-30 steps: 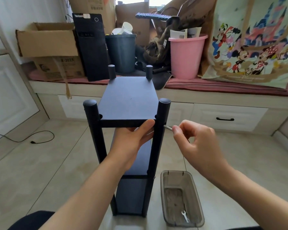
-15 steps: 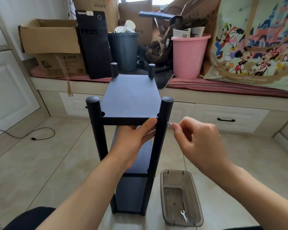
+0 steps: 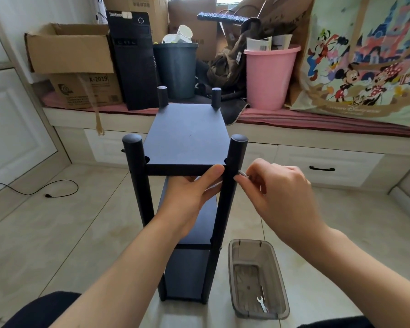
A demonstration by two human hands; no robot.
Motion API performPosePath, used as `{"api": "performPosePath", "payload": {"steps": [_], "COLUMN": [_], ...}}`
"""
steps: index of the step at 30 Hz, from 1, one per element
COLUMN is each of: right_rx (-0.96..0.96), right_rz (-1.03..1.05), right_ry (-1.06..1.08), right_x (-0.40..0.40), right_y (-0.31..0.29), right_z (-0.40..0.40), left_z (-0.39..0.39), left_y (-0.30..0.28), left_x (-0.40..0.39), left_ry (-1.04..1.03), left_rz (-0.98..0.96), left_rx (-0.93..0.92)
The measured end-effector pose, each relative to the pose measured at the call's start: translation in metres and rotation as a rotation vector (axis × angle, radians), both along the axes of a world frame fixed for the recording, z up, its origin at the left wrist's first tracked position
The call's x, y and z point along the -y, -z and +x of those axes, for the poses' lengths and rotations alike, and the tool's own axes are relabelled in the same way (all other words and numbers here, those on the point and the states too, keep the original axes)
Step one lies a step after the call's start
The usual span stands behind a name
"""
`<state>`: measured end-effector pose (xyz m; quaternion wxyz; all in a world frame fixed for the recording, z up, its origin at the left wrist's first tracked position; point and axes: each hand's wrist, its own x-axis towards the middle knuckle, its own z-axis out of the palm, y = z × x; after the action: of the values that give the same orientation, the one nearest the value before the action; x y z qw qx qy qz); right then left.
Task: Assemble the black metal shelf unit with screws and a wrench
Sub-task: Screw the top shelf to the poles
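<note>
Now the screw (image 3: pixel 243 173) has moved in and its tip touches the front right post (image 3: pixel 232 185) of the black shelf (image 3: pixel 187 133), which stands on the floor. The right hand (image 3: pixel 279 195) pinches the screw with its fingertips. The left hand (image 3: pixel 189 197) grips under the top board, thumb on its front edge. A little wrench (image 3: pixel 262 304) lies in the clear box (image 3: pixel 281 290) beside the shelf.

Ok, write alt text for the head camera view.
A right hand presses a silver screw into the front right post of a black metal shelf unit, while the left hand grips under its top shelf. A small wrench lies in a clear tray on the floor.
</note>
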<state>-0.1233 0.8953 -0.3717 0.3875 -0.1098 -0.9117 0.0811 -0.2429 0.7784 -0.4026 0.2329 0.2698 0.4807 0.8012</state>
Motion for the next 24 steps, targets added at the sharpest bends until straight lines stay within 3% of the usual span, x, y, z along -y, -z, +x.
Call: {"api": "performPosePath", "payload": {"steps": [4,10,14,15,17,19,21,24], "right_rx": [-0.009,0.11,0.168,0.166,0.128,0.105,0.106,0.137], "right_rz": [0.024,0.271,-0.179,-0.192,0.092,0.22,0.157,-0.183], "right_ry": [0.023,0.118,0.005,-0.001,0.065,0.103,0.065,-0.033], "right_x": [0.0,0.002,-0.003,-0.001,0.002,0.006,0.003,-0.003], "right_y": [-0.004,-0.012,-0.013,-0.013,-0.013,-0.012,-0.012,-0.009], "right_z": [0.0,0.004,0.0,0.0,0.0,0.001,0.001,-0.003], "left_z": [0.0,0.0,0.0,0.0,0.0,0.0,0.001,0.001], "left_y": [-0.001,-0.001,-0.001,-0.001,0.0,0.0,0.0,0.0], "left_x": [0.0,0.0,0.0,0.0,0.0,0.0,0.0,0.0], "left_ry": [0.003,-0.001,-0.001,-0.002,-0.004,-0.006,-0.006,-0.001], "left_rz": [-0.006,-0.01,-0.009,-0.01,-0.011,-0.013,-0.012,-0.02], "left_rx": [0.005,0.007,0.009,0.009,0.005,-0.002,-0.007,-0.011]}}
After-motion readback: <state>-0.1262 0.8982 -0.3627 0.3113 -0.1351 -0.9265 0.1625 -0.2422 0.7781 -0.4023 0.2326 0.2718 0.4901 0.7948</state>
